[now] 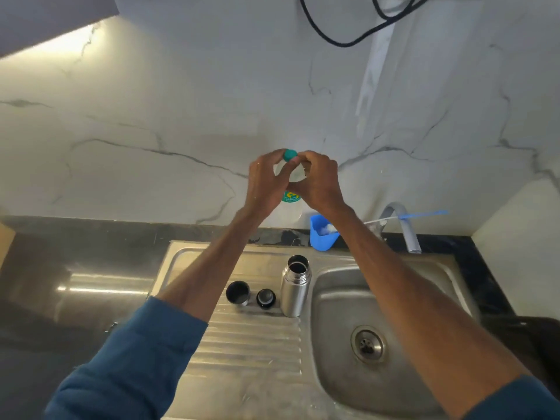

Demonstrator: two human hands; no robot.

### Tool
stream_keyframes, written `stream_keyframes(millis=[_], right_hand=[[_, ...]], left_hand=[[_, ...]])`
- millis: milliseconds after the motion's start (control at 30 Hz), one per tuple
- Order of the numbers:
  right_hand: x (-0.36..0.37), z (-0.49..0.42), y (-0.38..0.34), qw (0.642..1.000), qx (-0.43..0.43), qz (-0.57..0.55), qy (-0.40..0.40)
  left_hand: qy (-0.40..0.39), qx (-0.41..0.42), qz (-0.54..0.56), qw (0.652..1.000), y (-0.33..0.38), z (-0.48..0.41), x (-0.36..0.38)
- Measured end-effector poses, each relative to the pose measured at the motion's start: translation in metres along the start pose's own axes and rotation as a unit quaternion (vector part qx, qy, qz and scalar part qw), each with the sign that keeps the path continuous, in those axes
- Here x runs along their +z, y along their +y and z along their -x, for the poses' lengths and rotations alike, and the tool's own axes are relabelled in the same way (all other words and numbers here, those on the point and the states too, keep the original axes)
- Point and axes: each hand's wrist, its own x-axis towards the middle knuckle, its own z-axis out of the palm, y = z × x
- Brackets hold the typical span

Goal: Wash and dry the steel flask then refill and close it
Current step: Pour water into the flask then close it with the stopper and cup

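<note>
You had both hands raised in front of the marble wall, above the back edge of the steel sink unit (181,253). Your left hand (265,184) was curled round the upper part of a clear bottle (291,196), thumb and forefinger ringing its neck. Your right hand (319,184) grasped the same bottle from the other side, its fingertips up against the teal cap (290,154). Whether the cap was tight or loose could not be told.

The steel flask (294,291) stood upright and open on the drainboard (248,344), at its right edge, just beside the basin (333,301). Neither hand touched it. Its steel cup lid (238,293) sat mouth-up to the flask's left, and the dark stopper (265,297) lay between the two, close to both.

At the back edge of the sink unit, a blue tub (322,239) stood against the wall with a brush (424,214) resting in it, the blue handle pointing right past the tap (403,225). The tap rose at the basin's back right corner. Dark counter (75,283) ran off to the left of the drainboard.
</note>
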Motion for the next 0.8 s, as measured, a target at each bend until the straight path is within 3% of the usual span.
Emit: stream_keyframes(millis=[67,167,233,433,533,633,800], right_hand=[[0.001,0.008,-0.004,0.999,0.023,-0.036,0.003],[0.004,0.010,-0.010,0.996,0.055,-0.026,-0.072],[0.006,0.005,-0.012,0.993,0.045,0.004,-0.105],[0.005,-0.006,-0.014,0.994,0.033,0.019,-0.104],[0.004,-0.001,-0.014,0.995,0.038,0.004,-0.088],[0.001,0.006,-0.018,0.998,0.017,0.021,-0.048],[-0.011,0.010,-0.018,0.999,0.018,0.042,-0.014]], left_hand=[[0.010,-0.007,0.014,1.000,0.003,0.004,-0.005],[0.006,-0.016,0.041,0.999,0.008,0.002,-0.014],[-0.028,-0.017,0.060,0.998,0.006,-0.001,-0.021],[-0.142,0.016,0.109,0.984,0.000,-0.009,-0.039],[-0.096,0.012,0.086,0.992,0.003,-0.008,-0.033],[0.003,-0.018,0.069,0.997,0.017,0.002,-0.017],[0.130,-0.073,0.108,0.983,0.042,0.011,0.008]])
